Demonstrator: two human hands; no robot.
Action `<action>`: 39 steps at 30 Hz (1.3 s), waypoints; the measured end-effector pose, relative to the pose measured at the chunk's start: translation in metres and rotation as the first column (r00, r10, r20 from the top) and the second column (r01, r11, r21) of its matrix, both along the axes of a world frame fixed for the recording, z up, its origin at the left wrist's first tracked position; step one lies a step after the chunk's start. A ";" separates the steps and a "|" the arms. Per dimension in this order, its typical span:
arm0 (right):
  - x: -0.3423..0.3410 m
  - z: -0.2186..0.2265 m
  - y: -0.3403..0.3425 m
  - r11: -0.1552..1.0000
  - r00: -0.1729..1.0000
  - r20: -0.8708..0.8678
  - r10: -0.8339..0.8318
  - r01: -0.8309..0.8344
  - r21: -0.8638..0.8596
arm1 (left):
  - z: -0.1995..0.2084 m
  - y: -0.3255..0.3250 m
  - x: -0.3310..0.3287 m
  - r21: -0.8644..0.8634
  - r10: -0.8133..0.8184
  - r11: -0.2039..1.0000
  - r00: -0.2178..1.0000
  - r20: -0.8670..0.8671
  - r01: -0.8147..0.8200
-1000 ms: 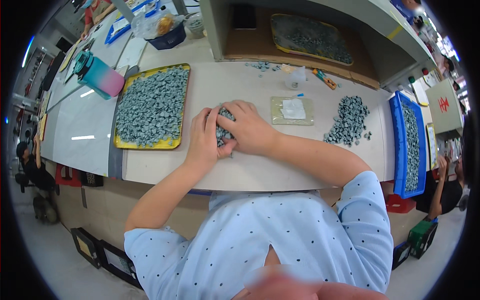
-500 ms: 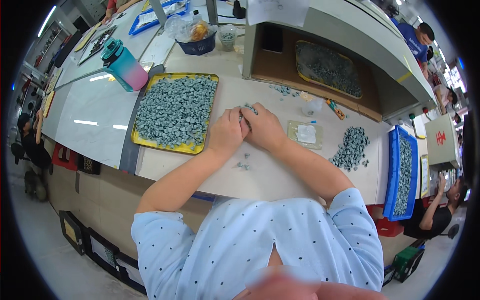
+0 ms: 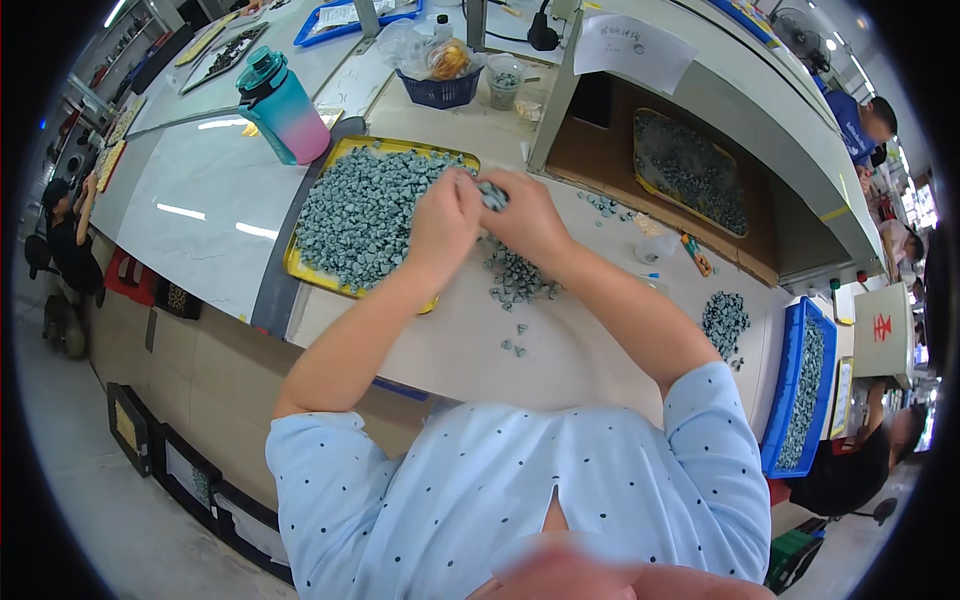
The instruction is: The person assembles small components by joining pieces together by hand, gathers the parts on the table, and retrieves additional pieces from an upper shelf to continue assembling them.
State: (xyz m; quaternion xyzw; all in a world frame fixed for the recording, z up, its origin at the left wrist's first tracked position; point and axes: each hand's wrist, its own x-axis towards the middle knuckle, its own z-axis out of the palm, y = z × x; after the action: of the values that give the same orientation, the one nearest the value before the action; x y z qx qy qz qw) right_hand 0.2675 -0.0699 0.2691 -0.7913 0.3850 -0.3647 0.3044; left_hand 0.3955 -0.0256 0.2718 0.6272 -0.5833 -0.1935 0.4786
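My left hand and my right hand are cupped together at the right rim of a yellow tray heaped with small grey-green parts. A clump of those parts is held between both hands, over the tray's edge. Below the hands a loose pile of the same parts lies on the beige table, with a few strays nearer to me.
A teal and pink bottle stands behind the tray. A blue basket sits farther back. Another yellow tray lies under a shelf at right. A small pile and a blue bin are at far right. Other people work nearby.
Both hands have moved from the middle of the table up and left to the tray's rim with parts held between them. A loose pile is left on the table.
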 end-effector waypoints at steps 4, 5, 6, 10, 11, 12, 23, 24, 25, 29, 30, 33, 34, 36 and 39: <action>0.050 0.010 -0.017 0.978 0.995 0.104 0.013 -0.034 0.205 | 0.003 -0.020 0.056 0.054 0.039 0.998 0.998 -0.042 -0.036; 0.058 0.010 -0.018 0.956 0.993 0.115 0.009 -0.042 0.290 | 0.003 -0.021 0.070 0.076 0.024 0.997 1.000 -0.005 -0.024; 0.062 0.008 -0.020 0.957 0.992 0.127 0.009 -0.045 0.286 | 0.007 -0.017 0.078 0.073 0.024 0.997 1.000 0.007 -0.024; 0.062 0.015 -0.019 0.906 0.946 0.218 0.241 -0.300 0.300 | 0.016 -0.007 0.104 0.042 -0.164 0.985 0.986 -0.031 0.166; 0.062 0.014 -0.020 0.860 0.894 0.349 0.279 -0.395 0.323 | 0.018 -0.002 0.109 0.036 -0.189 0.981 0.982 0.000 0.189; 0.059 0.015 -0.018 0.809 0.828 0.475 0.299 -0.484 0.334 | 0.021 0.002 0.109 0.033 -0.218 0.976 0.975 0.028 0.218; -0.064 0.004 -0.053 0.944 0.971 -0.172 0.166 -0.105 0.314 | 0.009 0.022 0.077 -0.150 0.008 0.973 0.623 0.782 0.176; -0.075 -0.004 -0.051 0.944 0.973 -0.172 0.152 -0.092 0.317 | 0.007 0.025 0.066 -0.147 -0.004 0.971 0.624 0.782 0.190; -0.085 -0.016 -0.050 0.963 0.955 -0.231 0.188 -0.133 0.234 | 0.005 0.027 0.055 -0.197 0.016 0.956 0.628 0.778 0.219; -0.091 -0.051 -0.042 0.956 0.889 -0.356 0.289 -0.251 0.150 | -0.017 0.060 0.001 -0.163 -0.264 0.863 0.700 0.663 0.479; -0.086 -0.051 -0.039 0.957 0.888 -0.359 0.286 -0.247 0.153 | -0.025 0.070 -0.014 -0.115 -0.333 0.847 0.686 0.647 0.520; -0.076 -0.054 -0.024 0.919 0.828 -0.401 0.391 -0.375 0.124 | -0.035 0.087 -0.048 -0.039 -0.409 0.867 0.755 0.512 0.496; -0.076 -0.057 -0.016 0.907 0.837 -0.374 0.399 -0.421 0.027 | -0.036 0.087 -0.050 -0.041 -0.413 0.865 0.755 0.510 0.501; -0.083 -0.063 0.001 0.865 0.827 -0.393 0.403 -0.484 -0.131 | -0.039 0.085 -0.055 -0.043 -0.376 0.902 0.830 0.412 0.430; -0.095 -0.055 0.026 0.856 0.768 -0.449 0.457 -0.517 -0.013 | -0.050 0.072 -0.052 -0.065 -0.374 0.898 0.832 0.411 0.436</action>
State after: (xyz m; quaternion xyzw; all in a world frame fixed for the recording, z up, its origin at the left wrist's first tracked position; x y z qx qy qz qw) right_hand 0.1728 -0.0438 0.2144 -0.9431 0.1978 -0.1145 0.2415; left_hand 0.3432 0.0460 0.2223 0.4754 -0.7992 -0.1165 0.3488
